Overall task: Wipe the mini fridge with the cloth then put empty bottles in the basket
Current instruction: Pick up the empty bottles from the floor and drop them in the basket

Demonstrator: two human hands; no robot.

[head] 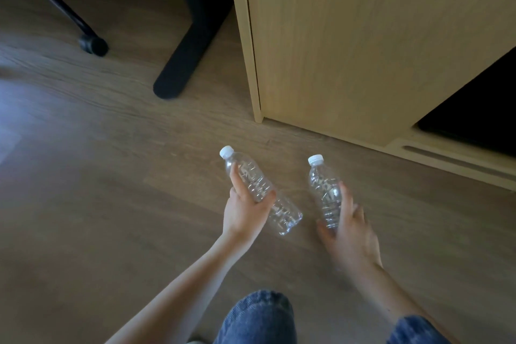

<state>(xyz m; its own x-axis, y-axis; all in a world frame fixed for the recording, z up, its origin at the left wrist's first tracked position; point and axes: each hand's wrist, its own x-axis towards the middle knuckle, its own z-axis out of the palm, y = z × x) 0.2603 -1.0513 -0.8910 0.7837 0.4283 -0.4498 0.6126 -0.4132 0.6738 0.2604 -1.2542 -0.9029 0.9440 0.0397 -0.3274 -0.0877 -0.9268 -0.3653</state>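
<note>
Clear crumpled plastic, white caps, no liquid seen. Head view: left bottle (284,215) tilted, gripped mid-body by left hand (245,212); right bottle (324,190) wrapped low by right hand (350,234); both just above wood floor (111,204), near cabinet (349,50). Judged: bottles collected, basket unseen, drop-off pending; wiping unverifiable.

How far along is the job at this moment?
Done: the wiping cannot be judged. No cloth shows, only a dark unit inside the wooden cabinet.
In hand: the left hand grips the left bottle and the right hand grips the right bottle. Both are clear, capped and empty-looking.
Left: both bottles have yet to go into the basket, which is not in view.
</note>
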